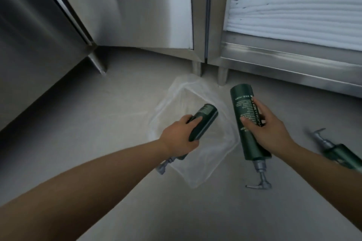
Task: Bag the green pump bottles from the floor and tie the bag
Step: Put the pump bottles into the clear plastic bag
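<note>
We grip one green bottle (203,122) in our left hand (179,139) and another bottle (247,121) in our right hand (272,126), both bottom-first over the open bag (205,164) on the floor (117,123), probably for dropping in. A third bottle (340,155) lies nearby.

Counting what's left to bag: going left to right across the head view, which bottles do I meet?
Left bottle, gripped by the left hand → middle bottle, gripped by the right hand → floor bottle, lying loose. The bag overlaps the first, so I skip it.
</note>
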`<state>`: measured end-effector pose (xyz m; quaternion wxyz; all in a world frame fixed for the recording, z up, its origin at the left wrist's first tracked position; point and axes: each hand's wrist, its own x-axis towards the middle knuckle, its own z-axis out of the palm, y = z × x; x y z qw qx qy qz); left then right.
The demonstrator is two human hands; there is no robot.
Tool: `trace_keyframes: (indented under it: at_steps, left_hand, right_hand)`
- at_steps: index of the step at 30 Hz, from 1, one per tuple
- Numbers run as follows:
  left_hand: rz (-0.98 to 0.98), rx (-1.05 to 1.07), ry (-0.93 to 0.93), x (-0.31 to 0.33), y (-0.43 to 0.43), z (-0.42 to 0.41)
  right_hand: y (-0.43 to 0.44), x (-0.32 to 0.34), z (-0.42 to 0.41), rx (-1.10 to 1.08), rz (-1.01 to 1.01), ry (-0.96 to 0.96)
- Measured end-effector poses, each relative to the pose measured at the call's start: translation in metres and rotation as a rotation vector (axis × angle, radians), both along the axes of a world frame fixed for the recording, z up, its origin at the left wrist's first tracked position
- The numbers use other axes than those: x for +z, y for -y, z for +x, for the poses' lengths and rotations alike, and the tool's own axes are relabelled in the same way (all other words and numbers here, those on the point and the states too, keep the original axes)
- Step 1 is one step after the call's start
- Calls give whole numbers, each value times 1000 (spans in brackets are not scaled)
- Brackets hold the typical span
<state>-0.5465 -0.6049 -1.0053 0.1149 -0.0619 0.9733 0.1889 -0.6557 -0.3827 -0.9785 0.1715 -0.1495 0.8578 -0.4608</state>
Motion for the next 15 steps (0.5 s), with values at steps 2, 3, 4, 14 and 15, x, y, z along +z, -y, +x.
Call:
trace_keyframes:
  at_steps: [2,3,4,14,15]
  left_hand:
    - [19,-19,-4,-7,3,2]
    - [28,-30,3,-11,5,4]
    - [37,-36,15,-15,8,8]
    - [246,-42,204,-36,-2,46]
    - [258,-46,199,-34,-5,47]
  right_hand:
    - [-7,-4,9,-65,7,26]
    - [-11,-6,12,-80,33,38]
    - [-15,-7,14,-86,62,43]
    - [-5,-8,7,-110,103,31]
    - [-4,-9,6,-105,97,32]
